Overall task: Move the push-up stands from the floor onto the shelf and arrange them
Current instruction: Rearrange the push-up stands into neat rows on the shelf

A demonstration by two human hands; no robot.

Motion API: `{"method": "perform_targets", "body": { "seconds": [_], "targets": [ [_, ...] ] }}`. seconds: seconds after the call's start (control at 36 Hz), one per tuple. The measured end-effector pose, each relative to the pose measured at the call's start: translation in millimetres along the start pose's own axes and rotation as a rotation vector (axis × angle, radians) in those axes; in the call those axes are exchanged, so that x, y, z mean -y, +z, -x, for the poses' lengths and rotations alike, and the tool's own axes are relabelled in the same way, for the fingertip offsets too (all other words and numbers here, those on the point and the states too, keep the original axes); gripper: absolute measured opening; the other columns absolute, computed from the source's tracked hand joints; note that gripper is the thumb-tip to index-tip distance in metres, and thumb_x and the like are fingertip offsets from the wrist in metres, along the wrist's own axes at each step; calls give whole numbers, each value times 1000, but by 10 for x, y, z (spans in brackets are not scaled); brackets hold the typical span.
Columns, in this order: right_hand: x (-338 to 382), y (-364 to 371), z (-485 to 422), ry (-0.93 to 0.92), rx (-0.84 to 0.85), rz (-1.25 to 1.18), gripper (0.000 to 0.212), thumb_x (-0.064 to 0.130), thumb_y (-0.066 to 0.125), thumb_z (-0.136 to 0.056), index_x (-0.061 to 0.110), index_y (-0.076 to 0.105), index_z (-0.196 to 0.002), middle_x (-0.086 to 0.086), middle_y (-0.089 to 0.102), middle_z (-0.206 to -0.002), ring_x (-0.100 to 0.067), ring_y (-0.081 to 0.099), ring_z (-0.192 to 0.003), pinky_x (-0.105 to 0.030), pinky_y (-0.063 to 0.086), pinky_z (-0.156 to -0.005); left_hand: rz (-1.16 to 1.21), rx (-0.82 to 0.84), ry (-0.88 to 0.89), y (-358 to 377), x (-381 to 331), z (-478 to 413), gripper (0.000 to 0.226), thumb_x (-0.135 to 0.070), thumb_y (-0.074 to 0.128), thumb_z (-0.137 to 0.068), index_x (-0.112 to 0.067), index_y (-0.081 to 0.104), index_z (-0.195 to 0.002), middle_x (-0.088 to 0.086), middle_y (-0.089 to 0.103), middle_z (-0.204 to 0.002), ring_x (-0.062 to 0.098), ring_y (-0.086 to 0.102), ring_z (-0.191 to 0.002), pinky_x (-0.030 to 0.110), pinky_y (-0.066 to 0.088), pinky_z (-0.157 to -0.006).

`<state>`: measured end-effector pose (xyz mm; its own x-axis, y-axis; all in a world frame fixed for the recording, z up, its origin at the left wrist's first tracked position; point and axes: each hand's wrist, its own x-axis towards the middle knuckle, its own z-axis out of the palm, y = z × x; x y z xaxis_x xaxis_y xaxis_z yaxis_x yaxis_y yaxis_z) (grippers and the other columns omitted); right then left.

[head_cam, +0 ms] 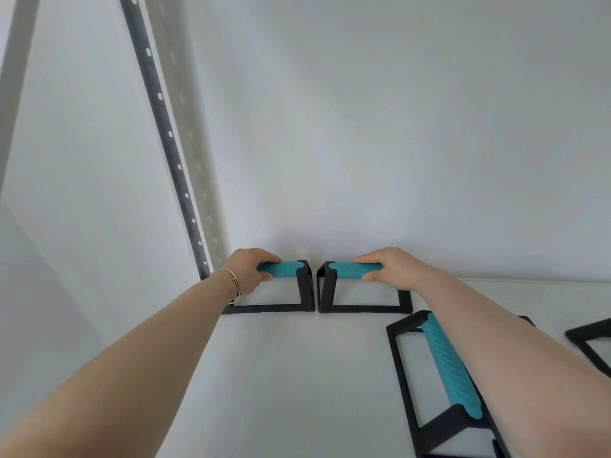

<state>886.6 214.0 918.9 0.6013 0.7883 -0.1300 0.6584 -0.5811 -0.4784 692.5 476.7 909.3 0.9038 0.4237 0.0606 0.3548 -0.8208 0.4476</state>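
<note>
- The white shelf (281, 375) runs up to a pale wall, with a dark perforated upright (165, 127) rising at its far left corner.
- A third push-up stand (443, 368) sits near the shelf's right front, its teal grip running front to back, partly under the person's right forearm.
- A fourth stand (591, 338) shows only as a black frame corner at the right edge.
- Two stands sit upright side by side along the shelf's back edge, their inner ends just beside each other: the left stand (305, 285) nearest the far left corner, the right stand (325, 285) next to it.
- The left hand (248, 271) is wrapped around the left stand's teal grip.
- The right hand (391, 267) is wrapped around the right stand's grip.
- A thin bracelet (233, 282) circles the left wrist.
</note>
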Motion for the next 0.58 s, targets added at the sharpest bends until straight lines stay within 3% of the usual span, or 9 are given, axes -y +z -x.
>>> {"method": "perform_targets", "body": {
  "seconds": [0.58],
  "targets": [
    [10,12,11,11,10,-15,48,23,66,-90,27,54,-137,8,50,-143,-12,45,-130,-22,29,-108,-31,24,61,7,80,-53,41,-9,63,-89,-28,63,-125,-6,63,-124,16,54,-114,24,39,-102]
  ]
}}
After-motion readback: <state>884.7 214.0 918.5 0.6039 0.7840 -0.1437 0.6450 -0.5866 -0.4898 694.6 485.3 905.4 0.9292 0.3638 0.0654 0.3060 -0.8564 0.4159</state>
